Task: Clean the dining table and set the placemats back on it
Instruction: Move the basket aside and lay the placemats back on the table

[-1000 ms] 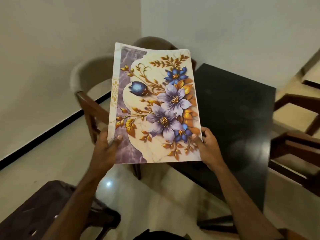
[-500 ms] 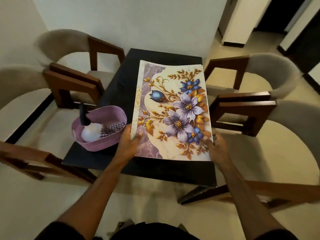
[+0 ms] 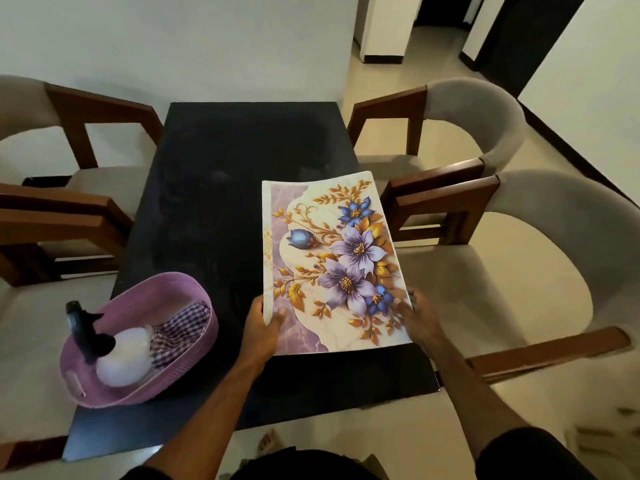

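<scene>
A person is standing at the near end of a black dining table and holding a floral placemat over its right half, both hands gripping the near edge. The left hand is pinching the mat's near left corner, thumb lying on the printed face and the other fingers curled out of sight beneath it. The right hand is holding the near right corner, fingers wrapping the edge (how the thumb is lying cannot be told, since the mat is covering it). The mat is showing purple and blue flowers with gold leaves on a cream and lilac ground; its left edge is curling upward and its far end is lying lower, close to the tabletop, though whether it is touching there cannot be told. On the table's near left corner a lilac plastic basket is sitting, holding a white spray bottle with a dark trigger head and a checked cloth tucked beside it. Wooden armchairs with grey cushions are standing along both sides, two on the left and two on the right.
</scene>
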